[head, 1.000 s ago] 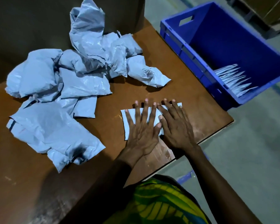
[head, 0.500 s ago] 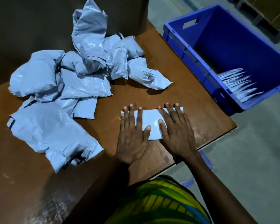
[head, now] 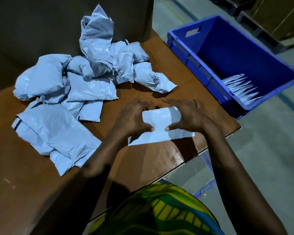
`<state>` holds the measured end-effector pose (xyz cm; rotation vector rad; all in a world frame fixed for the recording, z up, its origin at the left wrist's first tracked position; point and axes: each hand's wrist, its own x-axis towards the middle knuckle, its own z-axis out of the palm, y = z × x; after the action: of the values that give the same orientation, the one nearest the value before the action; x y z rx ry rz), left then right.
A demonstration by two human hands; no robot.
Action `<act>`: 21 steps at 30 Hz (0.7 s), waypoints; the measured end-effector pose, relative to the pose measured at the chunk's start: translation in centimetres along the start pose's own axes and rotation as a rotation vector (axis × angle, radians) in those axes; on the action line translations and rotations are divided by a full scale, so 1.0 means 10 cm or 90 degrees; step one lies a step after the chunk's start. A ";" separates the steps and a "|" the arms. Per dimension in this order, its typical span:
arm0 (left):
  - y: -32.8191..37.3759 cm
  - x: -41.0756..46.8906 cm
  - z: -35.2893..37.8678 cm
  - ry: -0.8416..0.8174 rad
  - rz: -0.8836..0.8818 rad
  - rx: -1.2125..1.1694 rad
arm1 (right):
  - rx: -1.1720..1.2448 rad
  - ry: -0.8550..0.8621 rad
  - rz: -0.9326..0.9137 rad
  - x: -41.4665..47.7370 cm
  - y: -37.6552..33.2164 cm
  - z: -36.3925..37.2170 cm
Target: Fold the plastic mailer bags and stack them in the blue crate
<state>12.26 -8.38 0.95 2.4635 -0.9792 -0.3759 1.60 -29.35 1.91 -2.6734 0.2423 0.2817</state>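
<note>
Heaped on the left half of a brown wooden table (head: 159, 160): a pile of crumpled mailer bags (head: 66, 92), grey-blue, unfolded, some puffed, with 1 peak upright against the dark backdrop.

Just right of the pile, near the table's front edge: the left hand (head: 132, 119), fingers curled over the far edge of a part-folded mailer bag (head: 159, 138), thumb pressed on its near face.

Between the 2 hands, that bag: pale, creased flat, lower strip low over the table, upper flap lifted and tilted toward the camera.

At the bag's right end: the right hand (head: 192, 116) in a mirror grip, fingers hooked behind the flap, thumb on the front. 2 thumb tips close together at the bag's middle, not touching. Both grips narrow and clamped on the plastic, nothing else in either hand. Fingertips blurred, so exact placement behind the flap unclear.

Further right, beyond the table's edge and lower: a blue crate (head: 236, 48), with a row of folded bags (head: 239, 89) stacked at its near end, well apart from the hands.

At bottom centre: a green-and-yellow garment (head: 159, 209).
</note>
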 end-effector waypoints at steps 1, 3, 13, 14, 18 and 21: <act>0.02 0.00 -0.05 0.056 0.036 0.027 | 0.000 0.051 0.000 0.00 -0.02 -0.08; 0.06 -0.03 -0.08 0.220 0.123 0.082 | 0.013 0.217 -0.039 -0.02 -0.02 -0.17; -0.19 -0.65 0.67 0.208 0.106 0.053 | -0.038 0.313 -0.084 -0.43 0.23 0.61; -0.17 -0.65 0.67 0.203 0.097 0.037 | -0.024 0.341 -0.077 -0.41 0.19 0.63; -0.08 -0.34 0.64 0.221 0.111 0.012 | -0.021 0.421 -0.043 -0.15 -0.03 0.66; -0.14 -0.03 0.70 0.163 0.161 0.042 | -0.020 0.386 -0.013 0.07 -0.15 0.82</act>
<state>9.99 -9.50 -5.77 2.3317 -1.1863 0.0536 1.27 -24.45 -4.84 -2.7191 0.3920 -0.5465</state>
